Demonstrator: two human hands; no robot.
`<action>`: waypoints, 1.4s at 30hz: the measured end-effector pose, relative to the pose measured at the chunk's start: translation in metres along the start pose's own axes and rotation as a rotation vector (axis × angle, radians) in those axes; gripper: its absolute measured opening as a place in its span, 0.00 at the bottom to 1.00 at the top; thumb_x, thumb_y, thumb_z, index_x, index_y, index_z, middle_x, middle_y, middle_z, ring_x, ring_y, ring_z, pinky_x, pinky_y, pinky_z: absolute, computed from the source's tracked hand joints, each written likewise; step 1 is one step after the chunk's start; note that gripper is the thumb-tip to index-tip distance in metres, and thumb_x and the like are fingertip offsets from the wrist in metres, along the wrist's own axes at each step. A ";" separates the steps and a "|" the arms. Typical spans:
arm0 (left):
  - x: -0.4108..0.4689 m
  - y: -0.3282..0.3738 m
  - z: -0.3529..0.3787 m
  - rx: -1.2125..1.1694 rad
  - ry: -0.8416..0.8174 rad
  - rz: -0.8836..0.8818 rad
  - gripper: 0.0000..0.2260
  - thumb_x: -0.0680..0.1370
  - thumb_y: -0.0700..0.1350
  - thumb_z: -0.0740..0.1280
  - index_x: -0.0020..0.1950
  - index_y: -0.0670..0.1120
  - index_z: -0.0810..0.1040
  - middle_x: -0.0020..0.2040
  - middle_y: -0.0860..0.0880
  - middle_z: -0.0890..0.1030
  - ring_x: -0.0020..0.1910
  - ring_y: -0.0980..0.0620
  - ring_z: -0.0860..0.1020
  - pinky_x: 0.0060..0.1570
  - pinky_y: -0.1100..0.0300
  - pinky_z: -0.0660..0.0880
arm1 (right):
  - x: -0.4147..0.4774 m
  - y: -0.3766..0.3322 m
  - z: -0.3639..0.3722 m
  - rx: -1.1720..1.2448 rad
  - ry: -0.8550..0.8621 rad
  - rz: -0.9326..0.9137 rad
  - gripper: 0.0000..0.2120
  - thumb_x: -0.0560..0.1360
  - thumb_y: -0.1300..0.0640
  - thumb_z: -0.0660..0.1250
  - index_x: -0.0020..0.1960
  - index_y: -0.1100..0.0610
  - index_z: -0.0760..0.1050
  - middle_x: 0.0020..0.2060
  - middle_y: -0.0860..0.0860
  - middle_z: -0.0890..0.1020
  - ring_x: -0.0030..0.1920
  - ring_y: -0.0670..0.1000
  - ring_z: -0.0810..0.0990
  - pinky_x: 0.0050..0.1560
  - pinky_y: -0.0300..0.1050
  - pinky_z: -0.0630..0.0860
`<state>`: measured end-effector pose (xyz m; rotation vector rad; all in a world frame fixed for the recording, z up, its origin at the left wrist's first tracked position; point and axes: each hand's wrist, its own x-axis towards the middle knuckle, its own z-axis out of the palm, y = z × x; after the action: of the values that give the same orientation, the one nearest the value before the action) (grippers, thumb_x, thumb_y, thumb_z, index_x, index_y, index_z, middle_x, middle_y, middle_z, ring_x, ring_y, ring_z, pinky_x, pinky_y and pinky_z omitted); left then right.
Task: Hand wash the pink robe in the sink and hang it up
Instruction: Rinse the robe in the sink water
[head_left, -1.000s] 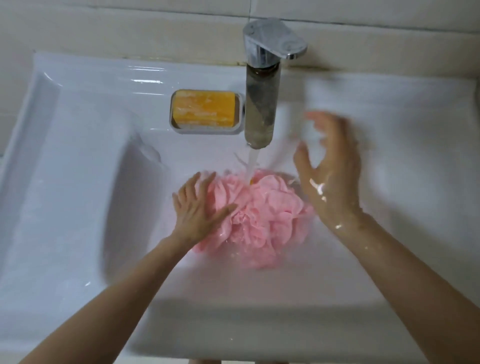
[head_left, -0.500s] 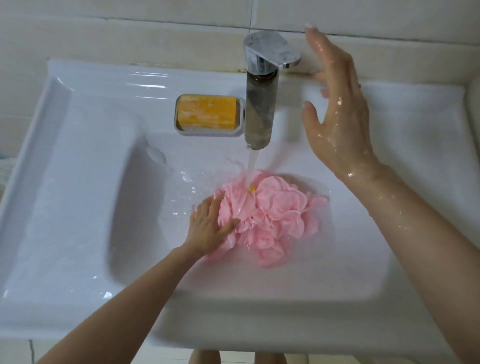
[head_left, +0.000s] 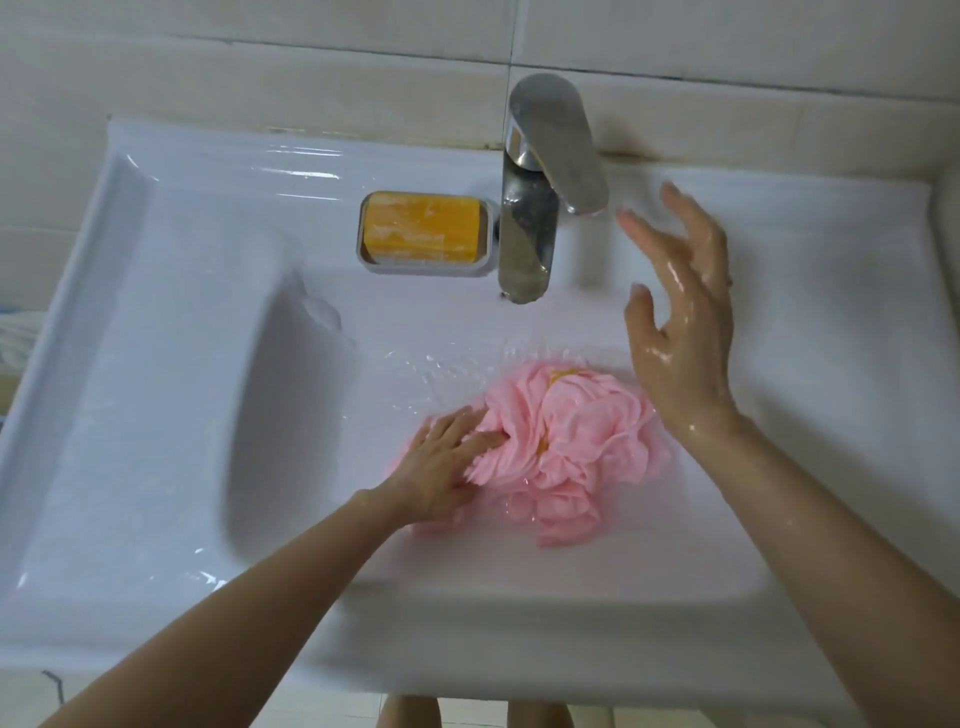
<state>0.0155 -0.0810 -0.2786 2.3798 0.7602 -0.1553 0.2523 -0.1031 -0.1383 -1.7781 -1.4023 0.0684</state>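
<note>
The pink robe (head_left: 576, 441) lies bunched and wet in the water in the white sink (head_left: 171, 364), below the spout. My left hand (head_left: 447, 462) rests flat on the robe's left side, fingers straight and pressing it down. My right hand (head_left: 680, 322) hangs wet in the air to the right of the chrome tap (head_left: 545, 192), fingers spread and holding nothing. No stream runs from the spout.
A bar of orange soap (head_left: 421, 228) sits in a grey dish on the sink ledge, left of the tap. Beige wall tiles rise behind the sink. Broad white ledges flank the basin on both sides.
My right hand rose to the tap lever, then dropped back beside the tap. The water stream has stopped. My left hand has stayed on the robe.
</note>
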 end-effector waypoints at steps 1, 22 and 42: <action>0.000 0.000 -0.003 -0.050 0.028 0.022 0.27 0.67 0.56 0.59 0.66 0.60 0.57 0.71 0.41 0.65 0.71 0.41 0.63 0.65 0.40 0.64 | -0.016 0.012 0.007 -0.003 -0.030 0.134 0.26 0.71 0.61 0.60 0.69 0.54 0.70 0.69 0.56 0.67 0.67 0.57 0.70 0.67 0.55 0.67; -0.011 0.019 -0.040 -0.531 0.187 -0.387 0.36 0.59 0.67 0.65 0.57 0.45 0.71 0.58 0.47 0.71 0.56 0.50 0.71 0.55 0.63 0.71 | -0.098 0.015 0.039 -0.115 -0.662 0.469 0.25 0.69 0.34 0.63 0.57 0.51 0.74 0.48 0.49 0.78 0.47 0.51 0.75 0.47 0.43 0.71; 0.073 0.001 0.001 0.259 0.357 -0.402 0.16 0.76 0.52 0.56 0.49 0.43 0.77 0.42 0.44 0.81 0.42 0.43 0.81 0.42 0.53 0.77 | -0.084 0.045 0.151 -0.427 -0.256 0.284 0.14 0.68 0.51 0.62 0.30 0.57 0.81 0.28 0.54 0.82 0.32 0.55 0.82 0.46 0.47 0.70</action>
<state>0.0763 -0.0471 -0.2995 2.4982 1.4645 0.0107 0.1785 -0.0866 -0.2999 -2.3882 -1.4033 0.1615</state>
